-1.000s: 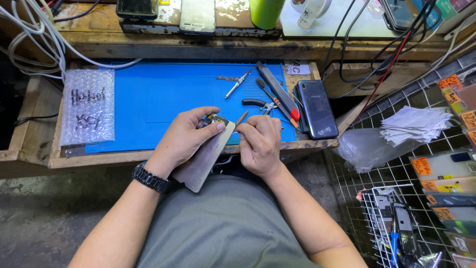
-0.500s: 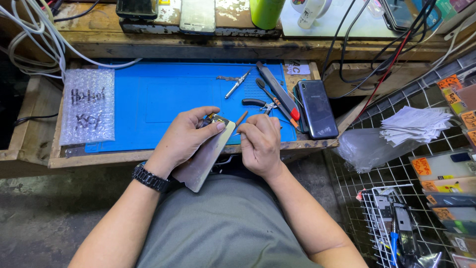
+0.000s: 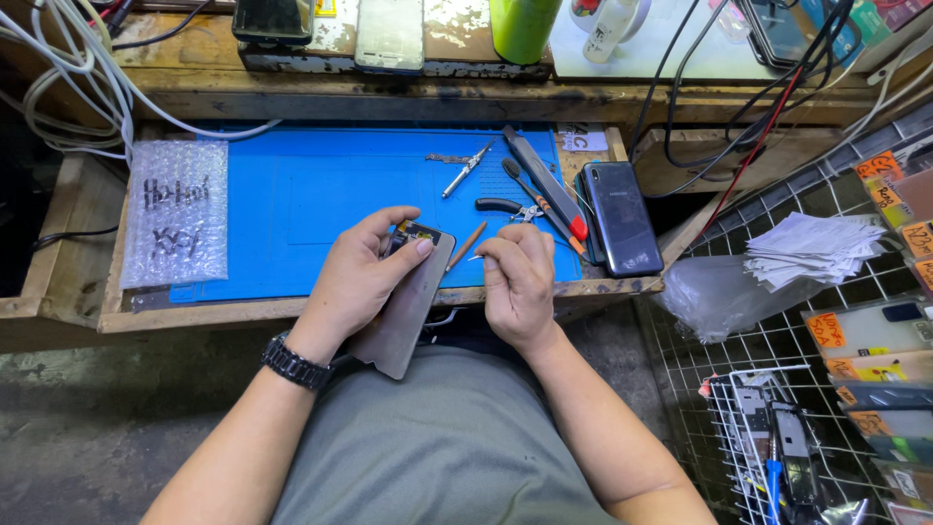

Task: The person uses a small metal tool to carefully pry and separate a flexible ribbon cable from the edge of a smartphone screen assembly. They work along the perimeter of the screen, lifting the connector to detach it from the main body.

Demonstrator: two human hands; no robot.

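My left hand [image 3: 358, 280] grips an opened grey phone [image 3: 406, 309], tilted with its lower end over my lap and its exposed circuit board at the top. My right hand [image 3: 517, 280] pinches a thin tool with a wooden handle [image 3: 466, 247] whose metal tip points toward the top of the phone. Both hands hover at the near edge of a blue work mat [image 3: 292, 204] on a wooden bench. A black watch [image 3: 295, 363] is on my left wrist.
On the mat lie a screwdriver [image 3: 465, 170], pliers [image 3: 507, 206], a red-tipped tool [image 3: 549, 194] and a dark phone [image 3: 622, 218]. A bubble-wrap bag [image 3: 175, 212] sits left. Cables, a green cup [image 3: 523, 27] and phones line the back shelf. Wire racks with parts stand right.
My right hand has drawn slightly to the right, away from the top of the phone, with the thin tool in it. The left hand and the phone stay put.
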